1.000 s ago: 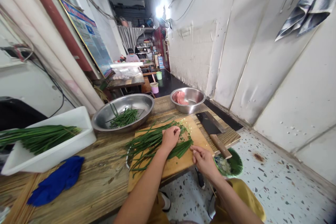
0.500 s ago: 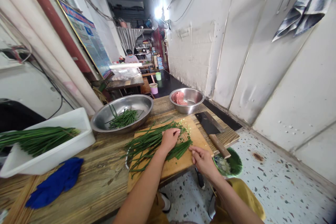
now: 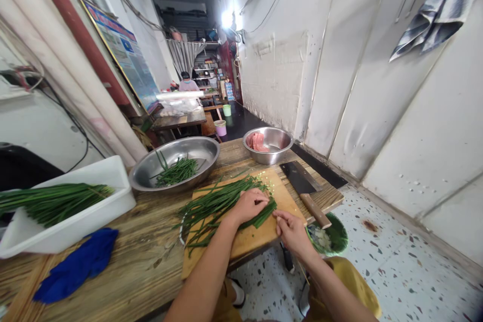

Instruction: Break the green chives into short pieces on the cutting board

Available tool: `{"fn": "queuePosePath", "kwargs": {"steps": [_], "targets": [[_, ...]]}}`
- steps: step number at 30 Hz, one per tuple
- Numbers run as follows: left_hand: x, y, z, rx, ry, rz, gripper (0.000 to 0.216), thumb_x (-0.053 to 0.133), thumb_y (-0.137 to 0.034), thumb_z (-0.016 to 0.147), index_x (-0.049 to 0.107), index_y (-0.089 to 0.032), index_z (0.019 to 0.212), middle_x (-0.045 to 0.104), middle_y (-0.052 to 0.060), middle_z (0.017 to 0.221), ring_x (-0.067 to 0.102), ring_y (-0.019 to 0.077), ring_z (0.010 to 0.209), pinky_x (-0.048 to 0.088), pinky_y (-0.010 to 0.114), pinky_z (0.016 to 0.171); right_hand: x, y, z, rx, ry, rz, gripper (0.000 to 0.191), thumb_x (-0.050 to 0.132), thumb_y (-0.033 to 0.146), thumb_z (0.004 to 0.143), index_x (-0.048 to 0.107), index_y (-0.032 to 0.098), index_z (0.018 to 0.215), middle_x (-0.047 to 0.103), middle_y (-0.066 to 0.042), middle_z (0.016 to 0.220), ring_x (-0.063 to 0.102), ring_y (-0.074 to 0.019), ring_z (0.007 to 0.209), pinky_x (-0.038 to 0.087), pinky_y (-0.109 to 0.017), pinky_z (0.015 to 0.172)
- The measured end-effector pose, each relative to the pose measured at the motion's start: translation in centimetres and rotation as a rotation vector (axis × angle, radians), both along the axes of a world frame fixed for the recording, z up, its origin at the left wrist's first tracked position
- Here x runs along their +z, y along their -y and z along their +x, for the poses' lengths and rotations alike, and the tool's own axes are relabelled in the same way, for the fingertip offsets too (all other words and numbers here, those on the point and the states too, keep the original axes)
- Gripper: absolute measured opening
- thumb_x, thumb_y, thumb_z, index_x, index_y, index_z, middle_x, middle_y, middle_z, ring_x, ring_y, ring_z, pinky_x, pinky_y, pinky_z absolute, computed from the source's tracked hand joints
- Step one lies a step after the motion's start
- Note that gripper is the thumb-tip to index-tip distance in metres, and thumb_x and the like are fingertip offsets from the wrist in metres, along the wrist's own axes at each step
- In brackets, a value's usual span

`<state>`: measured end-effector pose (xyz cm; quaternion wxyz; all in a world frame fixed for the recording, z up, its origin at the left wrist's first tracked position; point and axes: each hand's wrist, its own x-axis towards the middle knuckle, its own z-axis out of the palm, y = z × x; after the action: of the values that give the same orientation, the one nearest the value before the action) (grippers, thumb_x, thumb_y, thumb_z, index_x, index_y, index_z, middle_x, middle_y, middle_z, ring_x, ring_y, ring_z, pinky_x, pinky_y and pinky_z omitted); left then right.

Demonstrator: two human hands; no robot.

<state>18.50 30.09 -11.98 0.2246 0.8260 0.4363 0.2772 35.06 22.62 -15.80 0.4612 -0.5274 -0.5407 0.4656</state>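
Observation:
A spread of green garlic chives [image 3: 217, 206] lies across the wooden cutting board [image 3: 289, 198], its cut ends toward the right. My left hand [image 3: 251, 205] rests on the chives near those ends, fingers bent and closed over them. Beside the cut ends, my right hand [image 3: 291, 227] is closed in a pinch; what its fingertips hold is too small to make out. Pale chopped bits lie on the board beyond my left hand. A cleaver [image 3: 305, 186] with a wooden handle lies right of the board, out of both hands.
A large steel basin [image 3: 139, 173] holds cut chives; a smaller steel bowl [image 3: 277, 156] holds pink slices. At left are a white bin [image 3: 75, 236] with long chives, a blue cloth [image 3: 79, 264] and thin wooden sticks [image 3: 32, 287]. A green bin [image 3: 341, 236] stands below the table's right edge.
My left hand has shifted slightly right and down over the chives, toward their cut ends. My right hand stays almost in place.

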Motion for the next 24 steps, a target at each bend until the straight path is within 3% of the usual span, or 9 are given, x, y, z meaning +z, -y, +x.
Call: {"fn": "queuePosePath", "kwargs": {"steps": [2, 8, 14, 19, 24], "targets": [[0.2, 0.0, -0.1, -0.034, -0.012, 0.001, 0.022, 0.053, -0.029, 0.084, 0.072, -0.023, 0.074, 0.068, 0.000, 0.086, 0.059, 0.0136, 0.087, 0.039, 0.026, 0.083, 0.1, 0.1, 0.0, -0.003, -0.004, -0.004, 0.039, 0.043, 0.040, 0.080, 0.061, 0.011, 0.100, 0.047, 0.004, 0.051, 0.036, -0.0089, 0.039, 0.025, -0.022, 0.039], [0.1, -0.8, -0.6, 0.294, -0.150, 0.074, 0.021, 0.050, -0.026, 0.086, 0.071, -0.022, 0.086, 0.066, 0.004, 0.090, 0.056, 0.0180, 0.090, 0.034, 0.034, 0.084, 0.1, 0.0, -0.1, -0.004, 0.014, 0.009, 0.044, 0.044, 0.046, 0.079, 0.061, 0.010, 0.098, 0.047, 0.004, 0.050, 0.035, -0.0095, 0.040, 0.026, -0.023, 0.040], [-0.3, -1.0, -0.6, 0.313, -0.189, 0.069, 0.012, 0.061, -0.025, 0.080, 0.070, -0.024, 0.087, 0.064, 0.003, 0.091, 0.055, 0.0199, 0.095, 0.031, 0.036, 0.085, 0.5, 0.2, -0.1, -0.006, 0.026, -0.007, 0.045, 0.043, 0.046, 0.078, 0.061, 0.010, 0.098, 0.047, 0.004, 0.049, 0.037, -0.0107, 0.042, 0.027, -0.024, 0.043], [-0.2, -0.8, -0.4, 0.327, -0.186, 0.050, 0.012, 0.058, -0.026, 0.082, 0.070, -0.024, 0.084, 0.064, 0.003, 0.091, 0.055, 0.0195, 0.093, 0.031, 0.035, 0.083, 0.1, 0.0, -0.1, 0.003, 0.015, 0.018, 0.043, 0.043, 0.044, 0.079, 0.061, 0.010, 0.098, 0.048, 0.003, 0.050, 0.040, -0.0114, 0.044, 0.029, -0.024, 0.045], [0.2, -0.3, 0.6, 0.361, -0.338, 0.130, 0.020, 0.052, -0.027, 0.085, 0.071, -0.023, 0.082, 0.063, 0.007, 0.091, 0.052, 0.0232, 0.095, 0.030, 0.039, 0.083, -0.1, -0.1, 0.0, -0.005, 0.006, 0.009, 0.041, 0.046, 0.045, 0.077, 0.063, 0.011, 0.095, 0.049, 0.003, 0.048, 0.039, -0.0111, 0.042, 0.029, -0.023, 0.042]]}}
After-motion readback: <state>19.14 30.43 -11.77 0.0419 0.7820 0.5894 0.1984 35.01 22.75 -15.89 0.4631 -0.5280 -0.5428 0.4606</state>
